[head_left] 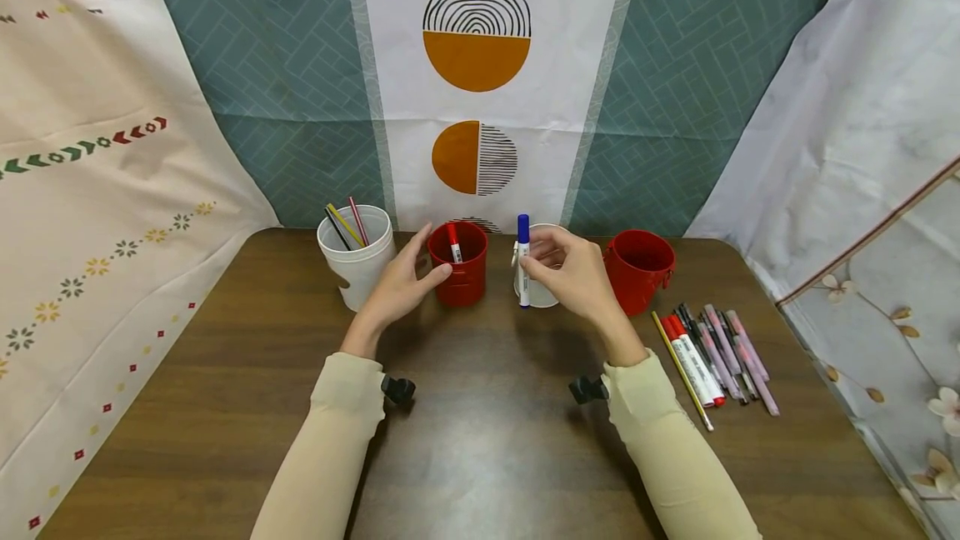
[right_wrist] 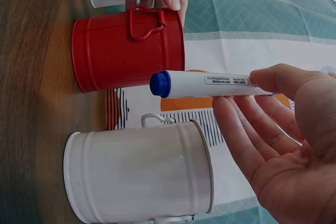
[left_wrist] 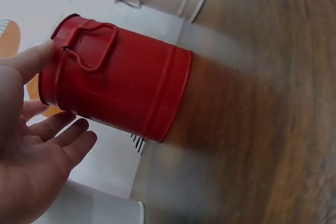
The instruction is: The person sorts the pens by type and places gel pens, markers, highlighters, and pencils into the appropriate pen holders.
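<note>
My right hand (head_left: 577, 269) pinches a blue-capped white marker (head_left: 523, 261) between thumb and fingers. The marker stands upright in front of the small white metal bucket (right_wrist: 139, 174), overlapping it in the head view; its blue cap points up. On the left, my left hand (head_left: 397, 286) is at a red metal bucket (left_wrist: 123, 77), thumb right at the rim and fingers spread along its side. Inside that bucket leans a red-capped marker (head_left: 453, 240). A larger white cup (head_left: 363, 273) with several pencils stands just left of this hand.
A second red bucket (head_left: 637, 273) stands to the right of my right hand. Beside it on the wooden table (head_left: 480, 440) lie a yellow pencil (head_left: 681, 369), red-and-white markers (head_left: 697, 369) and several purple and black pens (head_left: 738, 357). A patterned cloth (head_left: 480, 107) hangs behind the containers.
</note>
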A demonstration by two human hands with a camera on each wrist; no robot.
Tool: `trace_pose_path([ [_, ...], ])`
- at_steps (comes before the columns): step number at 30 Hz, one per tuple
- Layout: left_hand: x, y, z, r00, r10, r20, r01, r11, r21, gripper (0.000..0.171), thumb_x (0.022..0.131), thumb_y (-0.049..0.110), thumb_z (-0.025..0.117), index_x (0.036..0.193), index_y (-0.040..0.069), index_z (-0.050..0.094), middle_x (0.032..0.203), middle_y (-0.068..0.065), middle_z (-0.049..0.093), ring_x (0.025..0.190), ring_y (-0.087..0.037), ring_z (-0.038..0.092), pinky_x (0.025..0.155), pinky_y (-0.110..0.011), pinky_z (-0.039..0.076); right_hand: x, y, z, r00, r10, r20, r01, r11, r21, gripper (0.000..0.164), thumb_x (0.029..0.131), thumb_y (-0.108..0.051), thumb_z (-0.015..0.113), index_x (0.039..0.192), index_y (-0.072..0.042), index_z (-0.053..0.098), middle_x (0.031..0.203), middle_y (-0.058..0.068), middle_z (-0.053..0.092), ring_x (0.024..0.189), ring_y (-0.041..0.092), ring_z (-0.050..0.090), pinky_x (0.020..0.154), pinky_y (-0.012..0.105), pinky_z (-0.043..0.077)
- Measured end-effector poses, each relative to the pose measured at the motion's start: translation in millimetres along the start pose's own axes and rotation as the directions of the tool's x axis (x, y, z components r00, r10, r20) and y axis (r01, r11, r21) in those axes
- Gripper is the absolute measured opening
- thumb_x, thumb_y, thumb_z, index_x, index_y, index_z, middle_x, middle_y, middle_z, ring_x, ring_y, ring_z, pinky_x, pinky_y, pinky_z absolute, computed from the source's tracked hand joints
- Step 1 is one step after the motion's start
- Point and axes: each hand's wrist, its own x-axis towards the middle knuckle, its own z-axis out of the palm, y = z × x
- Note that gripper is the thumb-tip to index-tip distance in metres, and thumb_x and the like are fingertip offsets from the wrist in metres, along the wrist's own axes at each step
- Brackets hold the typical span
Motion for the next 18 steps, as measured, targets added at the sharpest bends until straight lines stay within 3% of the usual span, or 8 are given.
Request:
trace_pose_path([
  [9,1.3,-6.2,4.2,0.999,-0.037,0.014,0.038,0.993,-0.109,0.09,0.104,0.03,0.071,0.172,0.016,0.013,0.173,-0.015,0.028,0.155,-0.039,0.037,0.125,-0.054,0.033,1.3,0.8,-0.1,1.0,-0.007,0.005,0.007,1.0,0.004,0.029,0.093,-0.014,0.083,0.121,-0.009,0.075,0.099,0.007,0.078,0.084,0.021,0.075,0.077,0.027,0.063],
  [18,3.0,-9.5,6.7,1.0,-0.006,0.009,0.007,0.991,-0.133,0.076,0.104,0.018,0.071,0.167,0.014,0.03,0.167,-0.011,0.04,0.151,-0.033,0.045,0.122,-0.049,0.039,1.0,3.6,1.1,1.0,-0.006,0.003,0.006,1.0,0.006,0.029,0.093,-0.014,0.083,0.12,-0.009,0.075,0.1,0.007,0.077,0.084,0.021,0.075,0.077,0.025,0.062],
])
